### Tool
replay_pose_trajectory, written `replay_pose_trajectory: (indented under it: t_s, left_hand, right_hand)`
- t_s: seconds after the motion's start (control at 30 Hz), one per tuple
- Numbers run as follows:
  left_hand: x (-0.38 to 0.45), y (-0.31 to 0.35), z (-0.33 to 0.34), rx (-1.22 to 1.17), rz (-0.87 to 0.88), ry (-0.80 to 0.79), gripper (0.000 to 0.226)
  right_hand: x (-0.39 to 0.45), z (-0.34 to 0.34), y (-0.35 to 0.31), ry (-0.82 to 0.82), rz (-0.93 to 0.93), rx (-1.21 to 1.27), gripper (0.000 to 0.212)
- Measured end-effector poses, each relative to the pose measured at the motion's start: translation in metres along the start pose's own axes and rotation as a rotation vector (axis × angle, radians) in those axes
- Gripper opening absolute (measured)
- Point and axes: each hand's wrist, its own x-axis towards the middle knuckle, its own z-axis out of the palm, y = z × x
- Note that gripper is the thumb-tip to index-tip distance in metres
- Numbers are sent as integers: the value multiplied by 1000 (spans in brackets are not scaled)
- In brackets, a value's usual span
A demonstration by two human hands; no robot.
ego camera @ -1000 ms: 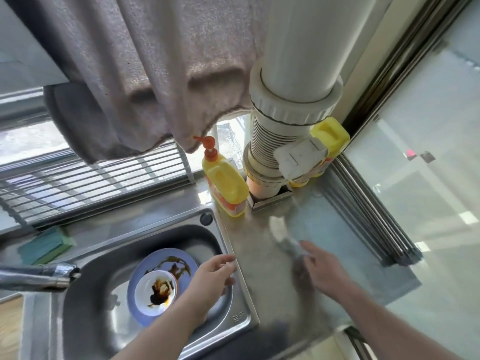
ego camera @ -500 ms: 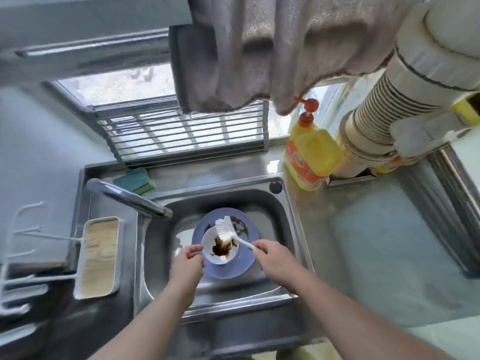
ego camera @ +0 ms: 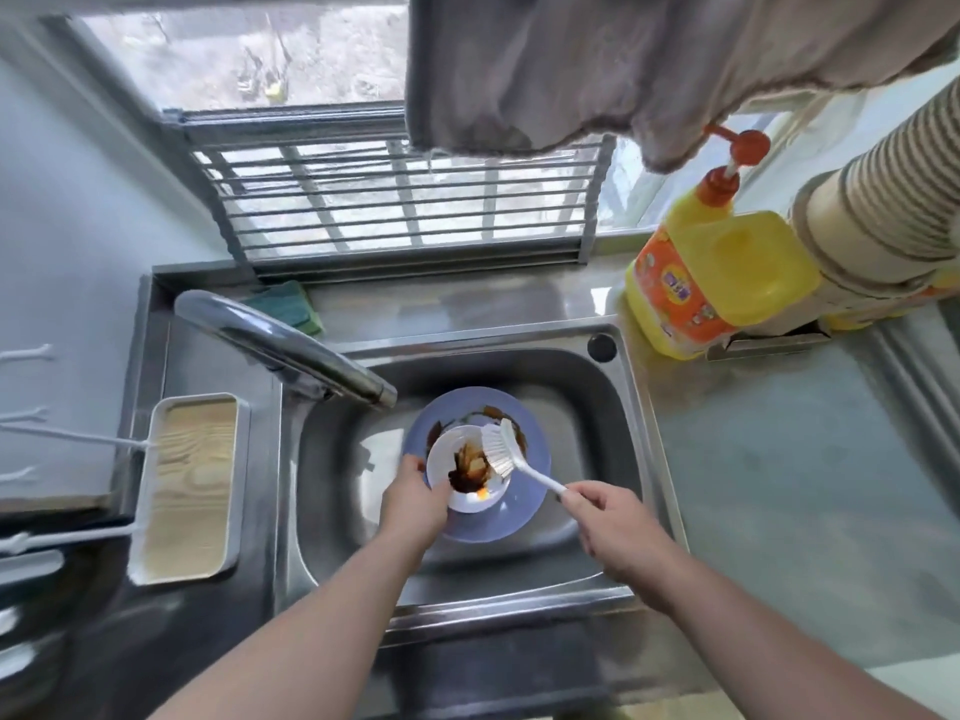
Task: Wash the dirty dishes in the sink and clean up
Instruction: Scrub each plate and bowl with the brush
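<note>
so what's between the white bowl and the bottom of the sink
In the head view, a blue plate smeared with brown sauce lies under the white bowl, on the bottom of the sink.

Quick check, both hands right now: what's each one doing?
Left hand: grips the rim of the white bowl.
Right hand: holds the white brush by its handle.

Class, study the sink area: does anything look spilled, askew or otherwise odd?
Only the expected mess: brown sauce smears the white bowl and the blue plate beneath it in the sink. Nothing looks spilled outside, tipped or broken.
</note>
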Motion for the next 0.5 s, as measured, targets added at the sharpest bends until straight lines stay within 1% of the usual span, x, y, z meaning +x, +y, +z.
replay_pose_trajectory:
  t_s: [0.1,0.2,0.27,0.37,0.43,0.5]
  left_hand:
    - [5,0,2,41,14,31,21]
    - [5,-4,-2,9,13,42,20]
    - [4,-7,-5,-37,-7,22,23]
    - [3,-12,-11,-122,-26,-57,28]
    - [2,-15,-19,-188,-8,-110,34]
    - [-1,-14,-32,-284,19,-97,33]
  right_hand:
    - [-2,2,-4,-45,69,172,25]
    - [-8,-1,-12,-52,88,252,23]
    - [-10,-2,-16,-52,94,267,23]
    - [-12,-4,-20,-51,97,269,23]
    - [-14,-4,-25,-60,86,262,24]
    - [-18,-4,-32,-82,76,249,25]
